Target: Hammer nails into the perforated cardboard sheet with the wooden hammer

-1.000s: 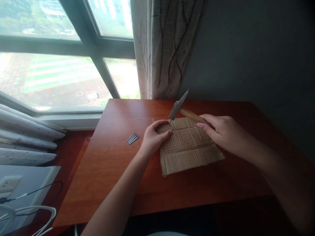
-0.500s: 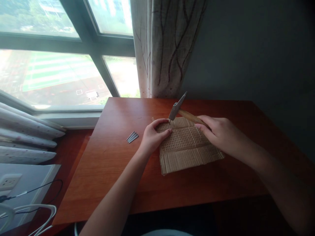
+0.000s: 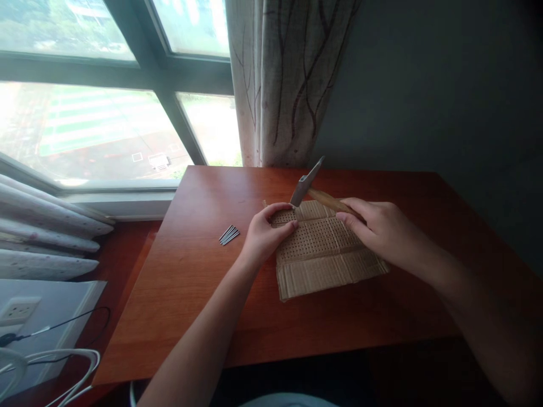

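Note:
My right hand (image 3: 373, 221) is closed round the wooden handle of a hammer (image 3: 324, 198). The hammer's metal head points down at the far left part of a perforated board (image 3: 316, 238), its face low over the surface. My left hand (image 3: 265, 232) holds the board's left side, thumb and index finger on either side of the spot under the hammer head. Its other fingers are hidden. Beneath the board lies a creased piece of cardboard (image 3: 326, 277). Several metal nails (image 3: 229, 234) lie side by side on the table, left of my left hand.
The reddish wooden table (image 3: 178, 305) ends at a front edge close to my body. A window (image 3: 106, 130) and a patterned curtain (image 3: 292, 85) stand behind it. At the lower left are a wall socket (image 3: 19, 311) and white cables (image 3: 80, 359).
The hammer head has dropped very slightly towards the board. Both hands otherwise keep their places, and the view has shifted a little.

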### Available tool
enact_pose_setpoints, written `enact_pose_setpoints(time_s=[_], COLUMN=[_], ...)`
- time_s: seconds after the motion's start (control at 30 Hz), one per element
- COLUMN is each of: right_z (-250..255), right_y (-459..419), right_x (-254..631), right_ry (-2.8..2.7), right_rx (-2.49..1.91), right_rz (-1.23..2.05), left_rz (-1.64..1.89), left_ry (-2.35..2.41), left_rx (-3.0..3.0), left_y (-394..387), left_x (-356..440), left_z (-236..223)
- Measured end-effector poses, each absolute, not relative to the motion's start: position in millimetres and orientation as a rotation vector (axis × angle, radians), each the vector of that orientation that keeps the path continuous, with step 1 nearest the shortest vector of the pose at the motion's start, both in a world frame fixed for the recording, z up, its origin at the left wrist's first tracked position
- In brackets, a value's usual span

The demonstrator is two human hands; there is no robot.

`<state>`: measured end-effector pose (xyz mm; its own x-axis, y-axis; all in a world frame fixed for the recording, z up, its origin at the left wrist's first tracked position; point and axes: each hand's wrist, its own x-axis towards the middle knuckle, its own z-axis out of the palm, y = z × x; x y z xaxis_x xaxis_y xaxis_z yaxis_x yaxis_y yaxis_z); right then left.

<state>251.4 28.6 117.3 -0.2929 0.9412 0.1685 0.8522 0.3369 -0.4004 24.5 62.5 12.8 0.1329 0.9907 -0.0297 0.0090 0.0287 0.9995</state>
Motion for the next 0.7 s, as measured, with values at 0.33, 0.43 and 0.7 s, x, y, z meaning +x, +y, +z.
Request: enact_pose_setpoints(time_s=[0.33, 0.43, 0.7], right_z=[96, 89, 66], right_y=[45, 57, 61], right_x=[293, 302, 316], right_ry=[-1.292, -1.182, -1.082], right_rx=[-1.124, -1.027, -1.071], right_rz=[0.666, 0.676, 0.643], left_rz=[1.053, 1.054, 1.062], left_ry=[1.181, 1.187, 1.183], left_rx=[1.261, 1.266, 1.306], left_y=[60, 60, 61], left_x=[24, 24, 24], left_z=[19, 20, 17])
